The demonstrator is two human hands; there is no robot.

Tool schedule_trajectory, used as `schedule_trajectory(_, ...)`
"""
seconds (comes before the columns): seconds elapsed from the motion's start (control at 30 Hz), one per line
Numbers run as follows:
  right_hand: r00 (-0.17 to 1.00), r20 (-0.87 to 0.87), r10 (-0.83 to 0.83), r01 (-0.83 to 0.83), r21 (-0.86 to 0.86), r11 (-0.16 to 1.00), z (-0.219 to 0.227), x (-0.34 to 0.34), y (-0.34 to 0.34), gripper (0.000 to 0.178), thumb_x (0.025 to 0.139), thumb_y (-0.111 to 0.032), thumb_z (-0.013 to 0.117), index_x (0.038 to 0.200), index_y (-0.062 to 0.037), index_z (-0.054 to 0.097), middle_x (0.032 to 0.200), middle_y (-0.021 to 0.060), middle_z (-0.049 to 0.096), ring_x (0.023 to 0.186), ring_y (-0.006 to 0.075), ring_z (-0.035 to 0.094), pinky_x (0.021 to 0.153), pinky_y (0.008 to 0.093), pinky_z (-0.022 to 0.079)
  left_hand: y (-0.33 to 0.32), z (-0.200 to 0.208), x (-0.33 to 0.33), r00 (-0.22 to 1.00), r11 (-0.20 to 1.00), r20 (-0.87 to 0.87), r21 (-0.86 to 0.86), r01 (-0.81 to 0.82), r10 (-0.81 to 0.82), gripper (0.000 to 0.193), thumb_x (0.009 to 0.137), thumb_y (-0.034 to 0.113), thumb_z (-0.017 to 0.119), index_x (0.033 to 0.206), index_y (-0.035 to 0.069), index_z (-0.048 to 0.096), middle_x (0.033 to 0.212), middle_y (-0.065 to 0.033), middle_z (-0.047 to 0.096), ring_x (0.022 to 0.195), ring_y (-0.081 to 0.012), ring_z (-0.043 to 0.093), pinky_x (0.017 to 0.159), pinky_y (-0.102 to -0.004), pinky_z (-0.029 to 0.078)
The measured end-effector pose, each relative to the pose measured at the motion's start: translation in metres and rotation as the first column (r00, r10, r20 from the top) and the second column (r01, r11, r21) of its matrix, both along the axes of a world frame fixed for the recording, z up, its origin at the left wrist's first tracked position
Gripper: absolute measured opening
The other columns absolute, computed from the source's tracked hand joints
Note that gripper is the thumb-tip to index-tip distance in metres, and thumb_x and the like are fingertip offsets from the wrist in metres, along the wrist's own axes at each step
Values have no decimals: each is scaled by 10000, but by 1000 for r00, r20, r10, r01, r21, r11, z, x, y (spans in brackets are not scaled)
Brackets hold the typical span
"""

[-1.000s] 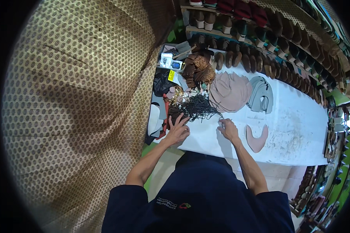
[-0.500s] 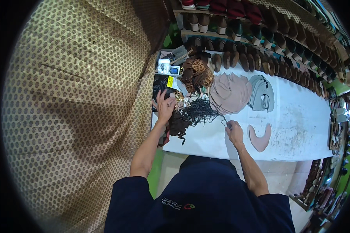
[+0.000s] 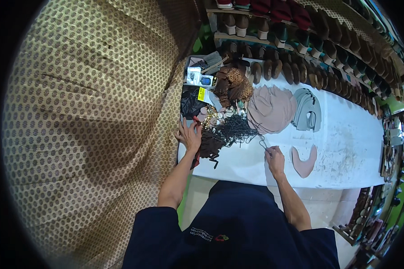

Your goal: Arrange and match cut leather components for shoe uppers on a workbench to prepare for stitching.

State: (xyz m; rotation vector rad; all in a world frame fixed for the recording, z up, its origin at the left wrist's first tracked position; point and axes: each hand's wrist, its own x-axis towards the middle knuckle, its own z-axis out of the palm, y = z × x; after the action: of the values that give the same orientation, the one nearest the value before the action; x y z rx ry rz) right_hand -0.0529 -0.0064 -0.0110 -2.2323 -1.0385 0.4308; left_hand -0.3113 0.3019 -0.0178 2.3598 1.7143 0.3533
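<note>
My right hand (image 3: 276, 162) is closed in a pinch near the table's front edge. Between its fingertips runs a thin dark cord (image 3: 262, 142), curving back toward a tangled heap of black cords (image 3: 238, 128). At the table's left end, my left hand (image 3: 191, 138) rests with fingers apart, beside a black plastic bag (image 3: 192, 103) and a small red item (image 3: 195, 119) that I cannot make out. Dark brown strips (image 3: 211, 147) lie just right of that hand. A pale pink U-shaped piece (image 3: 305, 162) lies to the right of my right hand.
Beyond the cords are a fanned stack of pinkish-beige pieces (image 3: 272, 110) and a stack of grey U-shaped pieces (image 3: 308, 112). Leopard-print pieces (image 3: 234, 77) sit at the back left. Shoes (image 3: 296, 71) line the far edge and shelves. A patterned curtain (image 3: 94, 134) hangs at left.
My left hand has shifted down toward the table's left edge, its fingers spreading beside the bag. My right hand has drawn slightly nearer with the cord, whose loop shows more.
</note>
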Motion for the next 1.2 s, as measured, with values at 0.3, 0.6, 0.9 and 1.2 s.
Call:
schedule_trajectory(0.3,998,-23,-56,55,-45,997,9,-1,0,172,884,-141,789,943,14,742,1027,155,672,802,330,733,734,432,580,6,21,22,993,998,117,50,24,-30,342,940,247,730,1276,187,727,1628,-65,419,1527,-364,307,1109,-794,125)
schedule_trajectory(0.6,1000,9,-26,27,-60,998,-7,-3,-8,180,944,-182,706,960,-5,684,1017,185,662,858,428,678,750,501,554,-30,52,82,773,842,379,37,538,-510,513,862,154,754,1366,111,667,1460,-223,565,1430,-403,444,1174,-633,243)
schedule_trajectory(0.9,934,-118,336,-320,135,938,126,63,37,242,972,-219,706,1013,19,694,764,217,694,698,394,699,658,436,533,-104,83,178,398,147,771,-376,915,-498,517,978,232,694,1452,47,602,1315,-192,701,1205,-267,670,1053,-430,494)
schedule_trajectory(1.2,982,-116,147,-133,126,983,198,126,0,221,943,-173,723,974,45,698,771,155,701,664,233,640,659,363,521,-84,137,171,492,191,792,-453,871,-362,311,1057,255,663,1225,15,768,754,23,661,697,-40,524,595,-236,402)
